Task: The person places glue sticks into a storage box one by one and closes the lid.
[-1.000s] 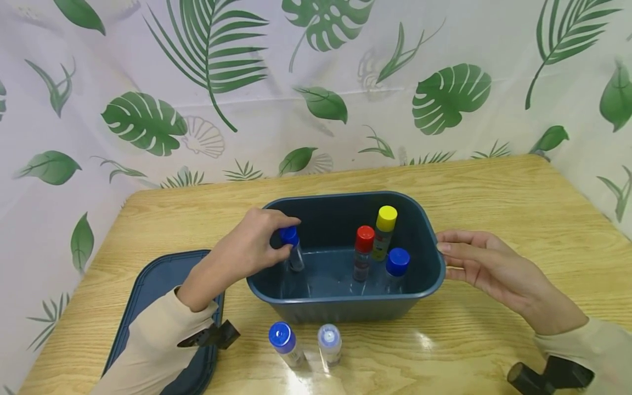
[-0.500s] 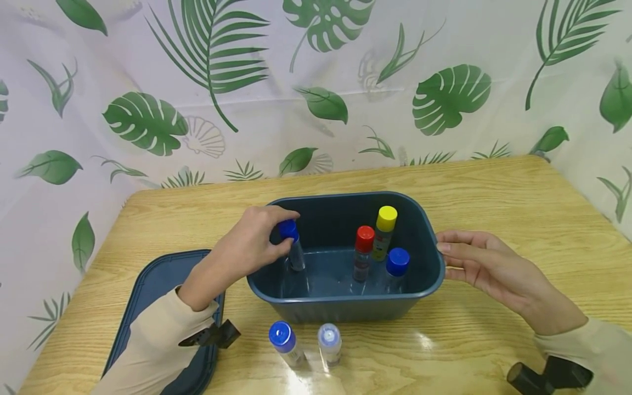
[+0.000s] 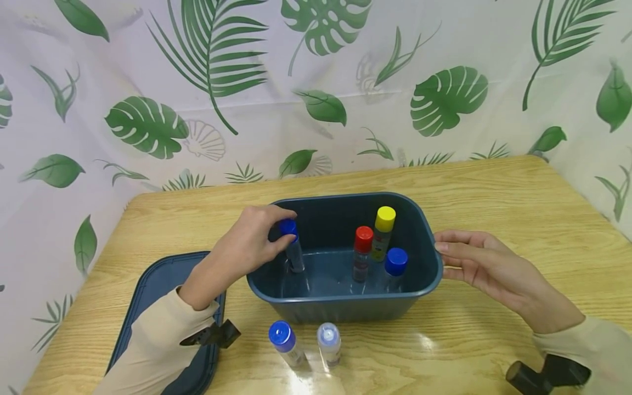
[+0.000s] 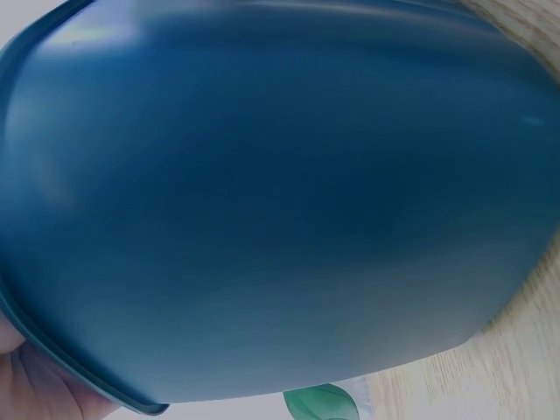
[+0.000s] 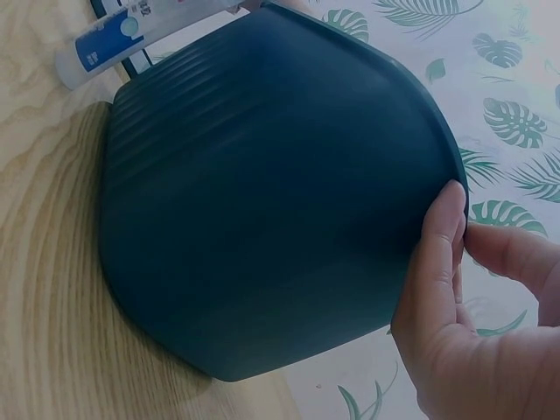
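Observation:
A dark blue plastic bin (image 3: 340, 307) stands on the table. Over its left end reaches my left hand (image 3: 252, 238), thumb and fingers pinching the blue cap of a slim clear bottle (image 3: 294, 255) inside. In the left wrist view the bin's outer wall (image 4: 280, 192) hides that bottle, and only part of the left hand (image 4: 39, 385) shows past the rim. My right hand (image 3: 489, 269) pinches the bin's right rim, as the right wrist view also shows at the fingers (image 5: 437, 236). Toward the bin's right end stand a red-capped bottle (image 3: 362, 260), a yellow-capped bottle (image 3: 384, 233) and another blue-capped bottle (image 3: 396, 263).
In front of the bin, a blue-capped bottle (image 3: 286, 343) and a clear bottle with a pale top (image 3: 329, 343) stand on the wooden table (image 3: 474, 192). A dark blue lid (image 3: 163, 274) lies at the left under my forearm. Leaf-printed cloth (image 3: 276, 66) hangs behind.
The bottle's cap in my left hand has risen slightly, and the fingers have shifted a little with it. My right hand keeps its place on the rim.

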A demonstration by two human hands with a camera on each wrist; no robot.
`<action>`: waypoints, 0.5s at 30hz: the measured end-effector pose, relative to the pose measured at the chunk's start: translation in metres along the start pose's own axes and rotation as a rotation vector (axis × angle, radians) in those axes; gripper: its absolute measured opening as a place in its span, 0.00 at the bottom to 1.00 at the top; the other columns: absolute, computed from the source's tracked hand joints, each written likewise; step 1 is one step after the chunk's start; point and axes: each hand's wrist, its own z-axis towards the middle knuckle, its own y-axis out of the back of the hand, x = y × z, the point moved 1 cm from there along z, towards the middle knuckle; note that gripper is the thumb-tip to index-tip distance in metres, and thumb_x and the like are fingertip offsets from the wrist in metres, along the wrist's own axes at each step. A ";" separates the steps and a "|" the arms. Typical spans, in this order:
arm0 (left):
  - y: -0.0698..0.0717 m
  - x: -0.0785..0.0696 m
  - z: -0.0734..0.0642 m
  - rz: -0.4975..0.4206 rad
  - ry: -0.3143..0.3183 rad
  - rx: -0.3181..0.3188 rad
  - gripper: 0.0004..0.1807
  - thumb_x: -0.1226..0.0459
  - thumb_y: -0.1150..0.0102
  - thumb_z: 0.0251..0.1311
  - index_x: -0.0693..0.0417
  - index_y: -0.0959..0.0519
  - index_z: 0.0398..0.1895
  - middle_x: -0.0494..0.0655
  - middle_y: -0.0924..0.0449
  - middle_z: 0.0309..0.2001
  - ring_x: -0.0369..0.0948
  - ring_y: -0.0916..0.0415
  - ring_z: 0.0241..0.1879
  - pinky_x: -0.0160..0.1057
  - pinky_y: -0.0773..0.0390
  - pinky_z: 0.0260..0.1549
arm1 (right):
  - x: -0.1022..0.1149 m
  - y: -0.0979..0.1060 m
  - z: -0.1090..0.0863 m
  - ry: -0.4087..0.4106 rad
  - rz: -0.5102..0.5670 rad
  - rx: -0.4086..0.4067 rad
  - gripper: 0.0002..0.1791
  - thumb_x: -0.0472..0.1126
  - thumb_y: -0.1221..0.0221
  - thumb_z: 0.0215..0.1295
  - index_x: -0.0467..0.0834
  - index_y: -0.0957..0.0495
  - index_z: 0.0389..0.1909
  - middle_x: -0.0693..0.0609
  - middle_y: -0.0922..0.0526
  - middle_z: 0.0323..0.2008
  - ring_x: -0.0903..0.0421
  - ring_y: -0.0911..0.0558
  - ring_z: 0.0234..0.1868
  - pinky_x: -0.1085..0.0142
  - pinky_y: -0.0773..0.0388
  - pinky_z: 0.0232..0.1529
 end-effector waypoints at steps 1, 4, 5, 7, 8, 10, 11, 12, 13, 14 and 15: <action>0.000 0.000 0.000 0.001 0.007 -0.002 0.21 0.68 0.32 0.56 0.69 0.21 0.51 0.61 0.19 0.49 0.52 0.19 0.47 0.44 0.17 0.42 | 0.000 0.000 0.000 -0.002 -0.001 -0.003 0.20 0.25 0.63 0.74 0.36 0.23 0.53 0.46 0.19 0.50 0.52 0.18 0.50 0.58 0.21 0.52; 0.000 0.001 0.000 0.001 0.026 -0.005 0.22 0.66 0.32 0.56 0.68 0.22 0.53 0.61 0.20 0.51 0.52 0.19 0.48 0.45 0.18 0.43 | 0.000 0.000 0.000 -0.005 -0.005 -0.014 0.20 0.25 0.63 0.74 0.37 0.23 0.53 0.46 0.19 0.50 0.52 0.17 0.49 0.58 0.21 0.51; 0.000 0.001 0.000 0.001 0.030 -0.008 0.23 0.66 0.32 0.57 0.68 0.22 0.54 0.61 0.20 0.52 0.52 0.20 0.49 0.45 0.18 0.44 | 0.000 0.000 0.000 -0.005 -0.006 -0.017 0.20 0.25 0.63 0.74 0.37 0.23 0.53 0.46 0.19 0.50 0.53 0.17 0.49 0.58 0.20 0.51; 0.000 0.001 -0.001 -0.001 0.033 -0.019 0.23 0.65 0.33 0.57 0.67 0.23 0.54 0.60 0.20 0.52 0.52 0.20 0.49 0.45 0.18 0.45 | 0.000 0.000 0.000 -0.005 -0.006 -0.017 0.20 0.25 0.63 0.74 0.37 0.23 0.53 0.46 0.19 0.50 0.52 0.17 0.49 0.58 0.21 0.51; 0.001 0.001 -0.001 -0.005 0.033 -0.025 0.23 0.65 0.33 0.57 0.67 0.23 0.55 0.60 0.20 0.52 0.51 0.20 0.49 0.45 0.18 0.45 | 0.000 0.000 0.000 -0.004 -0.003 -0.014 0.20 0.25 0.63 0.74 0.37 0.23 0.53 0.46 0.19 0.50 0.52 0.17 0.49 0.58 0.21 0.51; 0.003 0.001 -0.002 -0.013 0.033 -0.045 0.22 0.65 0.33 0.57 0.67 0.23 0.54 0.59 0.20 0.52 0.51 0.20 0.49 0.45 0.19 0.46 | 0.000 0.000 0.000 -0.001 0.000 -0.010 0.20 0.25 0.63 0.74 0.36 0.23 0.53 0.45 0.19 0.50 0.52 0.17 0.49 0.58 0.21 0.52; 0.005 0.001 -0.003 -0.017 0.033 -0.057 0.22 0.66 0.33 0.57 0.67 0.22 0.54 0.59 0.20 0.52 0.50 0.19 0.48 0.45 0.19 0.47 | 0.000 0.000 0.000 0.000 0.002 -0.006 0.20 0.25 0.63 0.74 0.36 0.23 0.53 0.45 0.19 0.50 0.52 0.17 0.49 0.58 0.21 0.52; 0.006 0.000 -0.004 -0.025 0.036 -0.070 0.22 0.66 0.33 0.57 0.66 0.22 0.54 0.59 0.20 0.51 0.50 0.19 0.48 0.45 0.19 0.47 | -0.001 0.000 0.000 0.000 0.005 -0.004 0.20 0.25 0.63 0.74 0.36 0.23 0.53 0.45 0.19 0.50 0.52 0.18 0.50 0.58 0.21 0.52; 0.008 0.000 -0.006 -0.035 0.037 -0.082 0.21 0.66 0.33 0.57 0.66 0.22 0.54 0.58 0.19 0.51 0.50 0.19 0.47 0.46 0.19 0.47 | -0.001 0.000 0.000 0.001 0.007 -0.003 0.20 0.25 0.63 0.74 0.36 0.23 0.54 0.45 0.19 0.50 0.52 0.18 0.50 0.58 0.21 0.52; 0.009 0.000 -0.007 -0.044 0.035 -0.095 0.21 0.66 0.33 0.57 0.66 0.22 0.53 0.58 0.19 0.51 0.50 0.19 0.47 0.46 0.19 0.47 | -0.001 0.000 0.000 0.000 0.008 -0.002 0.20 0.25 0.63 0.74 0.36 0.23 0.54 0.45 0.19 0.50 0.52 0.18 0.50 0.58 0.21 0.52; 0.010 -0.001 -0.009 -0.052 0.032 -0.108 0.20 0.67 0.33 0.57 0.66 0.21 0.53 0.58 0.19 0.50 0.50 0.19 0.47 0.46 0.19 0.47 | -0.001 0.000 0.000 0.000 0.008 -0.004 0.20 0.25 0.63 0.74 0.36 0.23 0.54 0.45 0.19 0.50 0.52 0.18 0.50 0.58 0.21 0.52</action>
